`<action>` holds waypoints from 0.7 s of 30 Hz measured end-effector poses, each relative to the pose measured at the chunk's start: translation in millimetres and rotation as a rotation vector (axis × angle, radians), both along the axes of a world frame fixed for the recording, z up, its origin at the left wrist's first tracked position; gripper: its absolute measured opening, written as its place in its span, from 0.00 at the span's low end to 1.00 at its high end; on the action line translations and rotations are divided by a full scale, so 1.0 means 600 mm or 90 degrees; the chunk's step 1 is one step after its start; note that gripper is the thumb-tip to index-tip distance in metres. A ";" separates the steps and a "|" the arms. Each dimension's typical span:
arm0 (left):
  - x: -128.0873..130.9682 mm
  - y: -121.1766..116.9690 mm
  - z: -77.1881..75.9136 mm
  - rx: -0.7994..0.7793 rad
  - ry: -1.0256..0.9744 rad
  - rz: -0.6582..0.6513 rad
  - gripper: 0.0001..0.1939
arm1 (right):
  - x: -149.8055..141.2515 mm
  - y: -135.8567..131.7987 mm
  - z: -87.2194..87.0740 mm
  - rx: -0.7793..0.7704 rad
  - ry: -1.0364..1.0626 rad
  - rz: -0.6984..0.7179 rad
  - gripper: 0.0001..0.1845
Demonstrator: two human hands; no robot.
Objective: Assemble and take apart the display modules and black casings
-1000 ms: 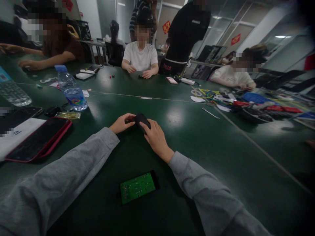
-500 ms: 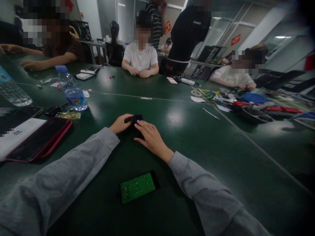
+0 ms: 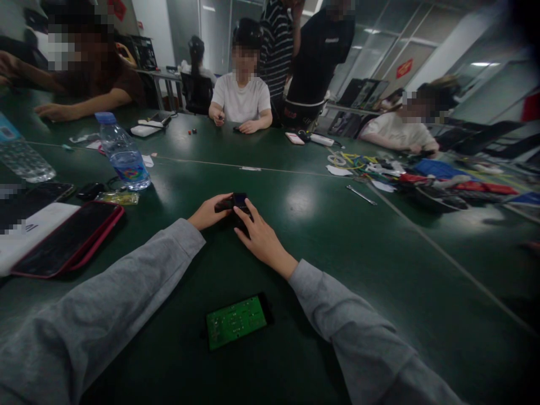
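A small black device with a dark screen (image 3: 240, 200) is between my hands over the green table (image 3: 320, 225). My left hand (image 3: 210, 211) grips its left side, thumb and fingers closed on it. My right hand (image 3: 262, 233) closes on it from the right, its fingers lying across the front and partly hiding it. The device's exact kind cannot be made out. Nearer to me, between my forearms, a green circuit board (image 3: 237, 322) with a black end piece lies flat on the table, touched by neither hand.
To the left are two water bottles (image 3: 124, 157), a red-cased phone (image 3: 67, 239) and a white box (image 3: 40, 225). A wrench (image 3: 361, 194) lies to the right, near a pile of cables and cloth (image 3: 455, 185). Several people sit or stand around the table.
The black device has turned in my hands, so its dark screen shows instead of its plain back. My right fingers have shifted over its front. The circuit board has not moved.
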State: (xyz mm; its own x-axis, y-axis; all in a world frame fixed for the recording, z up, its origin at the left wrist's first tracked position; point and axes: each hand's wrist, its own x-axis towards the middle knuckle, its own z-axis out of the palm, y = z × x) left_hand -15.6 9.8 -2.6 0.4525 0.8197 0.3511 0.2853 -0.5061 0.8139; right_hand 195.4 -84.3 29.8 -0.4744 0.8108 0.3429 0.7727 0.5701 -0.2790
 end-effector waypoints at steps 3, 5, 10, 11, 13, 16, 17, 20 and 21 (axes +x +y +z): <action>0.000 -0.002 0.004 -0.001 0.024 -0.006 0.30 | -0.001 0.001 0.000 -0.004 0.003 -0.032 0.30; 0.000 -0.003 0.006 -0.001 0.036 -0.001 0.29 | -0.001 0.002 -0.001 0.004 0.001 -0.051 0.30; 0.000 -0.006 0.010 0.007 0.046 0.003 0.28 | 0.001 0.001 -0.004 0.031 -0.010 -0.049 0.29; 0.000 -0.007 0.011 0.006 0.047 0.004 0.28 | 0.001 0.001 -0.004 0.034 -0.016 -0.047 0.28; 0.001 -0.008 0.013 0.000 0.055 0.008 0.28 | 0.000 0.001 -0.005 0.036 -0.028 -0.046 0.26; 0.002 -0.009 0.013 -0.001 0.058 0.006 0.28 | -0.001 0.002 -0.006 0.040 -0.038 -0.050 0.25; 0.002 -0.009 0.013 0.001 0.056 0.004 0.28 | -0.002 0.002 -0.007 0.041 -0.040 -0.052 0.25; 0.003 -0.007 0.010 0.007 0.043 0.001 0.28 | -0.003 0.002 -0.005 0.045 -0.030 -0.055 0.25; 0.003 -0.007 0.009 0.007 0.036 -0.003 0.28 | -0.002 0.001 -0.003 0.050 -0.018 -0.056 0.24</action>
